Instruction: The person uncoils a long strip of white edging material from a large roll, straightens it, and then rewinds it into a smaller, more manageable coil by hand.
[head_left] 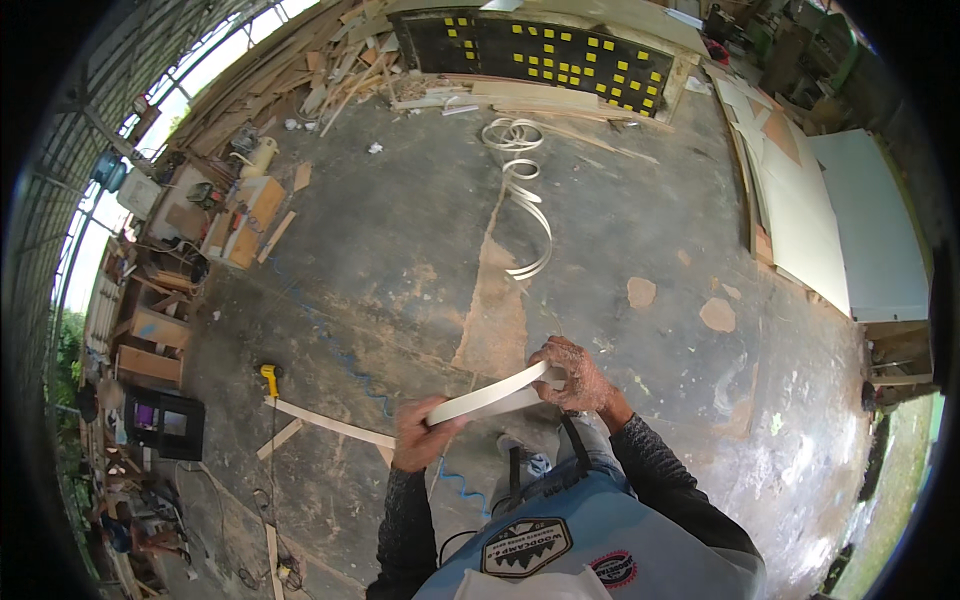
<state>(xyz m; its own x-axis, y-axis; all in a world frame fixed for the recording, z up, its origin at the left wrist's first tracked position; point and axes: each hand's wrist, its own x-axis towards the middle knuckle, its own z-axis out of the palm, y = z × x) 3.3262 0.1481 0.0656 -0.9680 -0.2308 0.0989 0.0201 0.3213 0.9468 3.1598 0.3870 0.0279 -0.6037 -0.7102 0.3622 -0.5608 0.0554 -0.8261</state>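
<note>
"What is largest?"
"The stained grey concrete floor (620, 220), with thin, cream-coloured curled strips (530, 215) lying at twelve o'clock."
"And the arms?"
"Dark-sleeved: the left forearm (405, 520) rises from between six and seven, the right forearm (670, 475) slants in from five."
"What is held?"
"A flat, cream-coloured band (485, 402) bent into a narrow loop, near six o'clock, between the hands."
"Their grip?"
"The left hand (425, 432), toward seven, closes around one end; the right hand (577, 375), at four, curls its fingers over the other."
</note>
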